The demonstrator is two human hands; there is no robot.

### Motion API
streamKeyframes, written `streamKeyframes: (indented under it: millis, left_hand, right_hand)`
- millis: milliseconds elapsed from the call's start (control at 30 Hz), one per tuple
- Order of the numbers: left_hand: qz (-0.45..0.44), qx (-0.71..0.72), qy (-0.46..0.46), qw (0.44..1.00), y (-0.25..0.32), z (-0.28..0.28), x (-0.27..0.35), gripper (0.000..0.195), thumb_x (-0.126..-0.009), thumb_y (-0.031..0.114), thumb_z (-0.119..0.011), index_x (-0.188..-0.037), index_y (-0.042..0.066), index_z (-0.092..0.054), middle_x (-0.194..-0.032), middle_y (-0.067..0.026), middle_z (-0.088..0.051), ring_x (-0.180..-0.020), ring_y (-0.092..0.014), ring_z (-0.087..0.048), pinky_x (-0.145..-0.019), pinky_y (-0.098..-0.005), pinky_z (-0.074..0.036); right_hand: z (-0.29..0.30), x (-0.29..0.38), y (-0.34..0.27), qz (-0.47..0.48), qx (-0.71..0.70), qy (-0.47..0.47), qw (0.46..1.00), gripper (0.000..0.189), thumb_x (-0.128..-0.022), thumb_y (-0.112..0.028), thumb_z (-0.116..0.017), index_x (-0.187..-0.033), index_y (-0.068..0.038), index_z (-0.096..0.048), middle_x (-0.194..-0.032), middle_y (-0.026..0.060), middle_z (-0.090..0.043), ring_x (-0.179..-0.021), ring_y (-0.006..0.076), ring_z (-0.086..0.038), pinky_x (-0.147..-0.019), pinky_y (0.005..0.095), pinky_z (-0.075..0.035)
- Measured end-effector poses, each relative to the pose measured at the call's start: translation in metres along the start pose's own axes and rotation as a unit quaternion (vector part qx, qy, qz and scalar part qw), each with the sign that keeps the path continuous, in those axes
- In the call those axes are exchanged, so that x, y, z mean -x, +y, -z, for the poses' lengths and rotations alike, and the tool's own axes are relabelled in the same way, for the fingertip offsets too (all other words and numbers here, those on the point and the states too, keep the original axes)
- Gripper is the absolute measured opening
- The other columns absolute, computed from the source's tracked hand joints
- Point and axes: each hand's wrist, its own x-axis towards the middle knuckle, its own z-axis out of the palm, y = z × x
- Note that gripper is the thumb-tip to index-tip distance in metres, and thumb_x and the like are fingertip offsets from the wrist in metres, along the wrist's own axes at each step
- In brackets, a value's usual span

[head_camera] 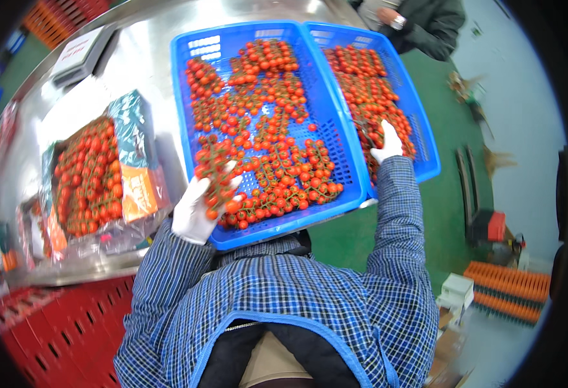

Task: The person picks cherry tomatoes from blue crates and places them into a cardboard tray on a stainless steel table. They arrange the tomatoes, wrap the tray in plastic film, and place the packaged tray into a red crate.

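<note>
My left hand (197,208), in a white glove, holds a cherry tomato truss (213,169) over the near left corner of a blue plastic crate (269,237). More trusses on green stems (284,165) lie in that crate, with bare patches of its floor between them. My right hand (390,143), also white-gloved, reaches into a second blue crate (427,145) on the right. A dark, slim tool (367,133), perhaps scissors, shows at its fingers, which are partly hidden. Cherry tomato trusses (366,92) fill much of this second crate.
To the left on the steel table (153,53) lies an open printed package of cherry tomatoes (90,174). Behind it sits a grey device with a white top (78,51). Red crates (70,330) stand below the table's near edge. Another person's hand (388,15) is at the far right.
</note>
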Motion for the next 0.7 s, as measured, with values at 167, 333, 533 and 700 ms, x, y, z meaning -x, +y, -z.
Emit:
streamKeyframes:
  millis: [167,333,533,700]
  left_hand:
    - [-0.020,0.031,-0.010,0.999,-0.033,-0.027,-0.021,0.064,-0.088,0.015,-0.059,-0.144,0.009,-0.029,-0.143,-0.0144,-0.040,-0.125,-0.036,-0.047,-0.094,-0.0506,-0.048]
    - [-0.044,0.034,0.012,0.998,-0.049,-0.030,-0.034,0.068,-0.084,0.011,-0.063,-0.143,0.007,-0.030,-0.142,-0.0146,-0.041,-0.125,-0.036,-0.046,-0.099,-0.0508,-0.044]
    - [-0.096,0.022,0.030,0.995,-0.066,-0.029,-0.064,0.066,-0.082,0.004,-0.062,-0.141,0.006,-0.033,-0.142,-0.0153,-0.040,-0.124,-0.033,-0.048,-0.100,-0.0451,-0.044]
    - [-0.139,0.008,0.046,0.989,-0.074,-0.038,-0.081,0.067,-0.082,0.003,-0.061,-0.142,0.006,-0.030,-0.143,-0.0149,-0.039,-0.129,-0.030,-0.042,-0.106,-0.0440,-0.037]
  right_hand:
    - [-0.034,-0.070,0.021,-0.004,0.012,-0.224,0.975,0.116,-0.057,-0.018,-0.088,-0.149,-0.008,-0.018,-0.147,0.0165,-0.035,-0.132,0.0305,-0.039,-0.111,0.0355,-0.033]
    - [-0.022,-0.086,0.034,0.041,-0.015,-0.198,0.979,0.094,-0.061,-0.035,-0.085,-0.137,-0.003,-0.042,-0.135,0.0193,-0.048,-0.126,0.0295,-0.047,-0.107,0.0374,-0.036]
    - [0.026,0.004,-0.043,0.152,-0.374,-0.047,0.913,0.042,-0.074,-0.012,-0.071,-0.113,-0.003,-0.059,-0.089,0.0050,-0.061,-0.076,0.0127,-0.058,-0.070,0.0268,-0.049]
    - [0.031,0.061,-0.117,0.354,-0.135,-0.127,0.917,0.053,-0.065,-0.034,-0.074,-0.108,-0.006,-0.061,-0.085,0.0121,-0.060,-0.080,0.0313,-0.059,-0.070,0.0433,-0.048]
